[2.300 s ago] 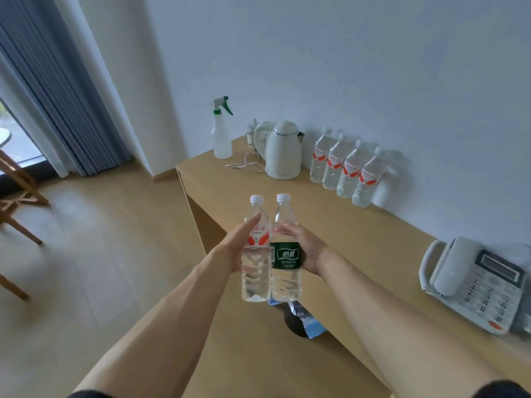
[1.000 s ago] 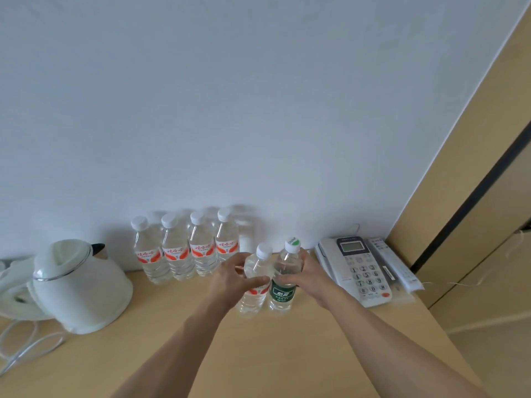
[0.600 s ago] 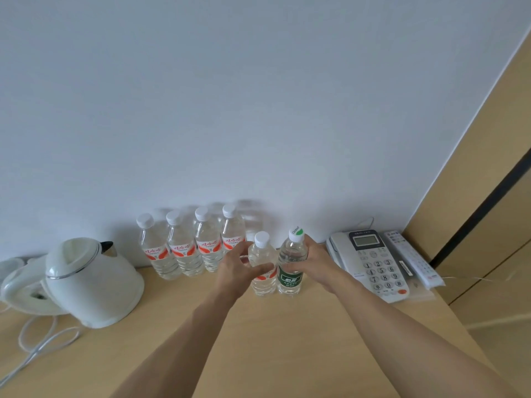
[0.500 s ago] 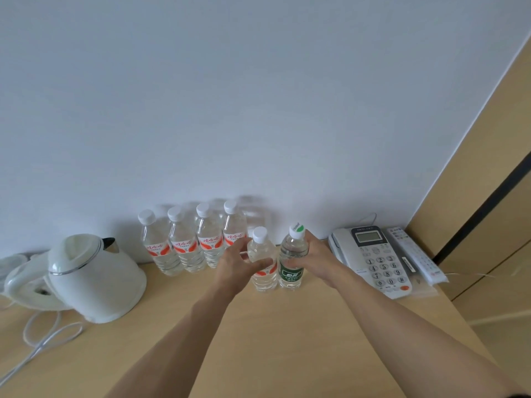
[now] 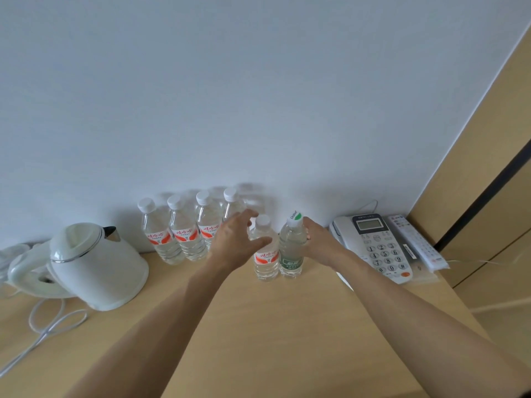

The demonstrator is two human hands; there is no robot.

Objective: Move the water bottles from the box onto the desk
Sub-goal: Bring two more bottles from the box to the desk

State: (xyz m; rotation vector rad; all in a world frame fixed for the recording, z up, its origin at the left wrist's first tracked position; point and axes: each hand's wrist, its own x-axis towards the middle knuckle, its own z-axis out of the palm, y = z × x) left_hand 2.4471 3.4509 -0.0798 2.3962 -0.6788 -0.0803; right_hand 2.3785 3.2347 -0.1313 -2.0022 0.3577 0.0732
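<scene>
Two water bottles stand side by side on the wooden desk (image 5: 287, 326). The red-label bottle (image 5: 266, 264) has my left hand (image 5: 234, 244) beside it, fingers spread and loosened, with the thumb lying across its front. My right hand (image 5: 320, 244) holds the green-label bottle (image 5: 291, 254) from its right side, and its fingers are hidden behind the bottle. A row of several red-label bottles (image 5: 184, 237) lines the wall just to the left. The box is out of view.
A white electric kettle (image 5: 94, 262) with its cord (image 5: 48, 326) sits at the left of the desk. On the right are a white desk phone (image 5: 379, 248) and a remote (image 5: 416, 242). A wooden cabinet (image 5: 488, 182) closes off the right side.
I turned from the room to face the desk and brought both bottles down onto it, right of the row. My left hand's fingers have since spread off the red-label bottle.
</scene>
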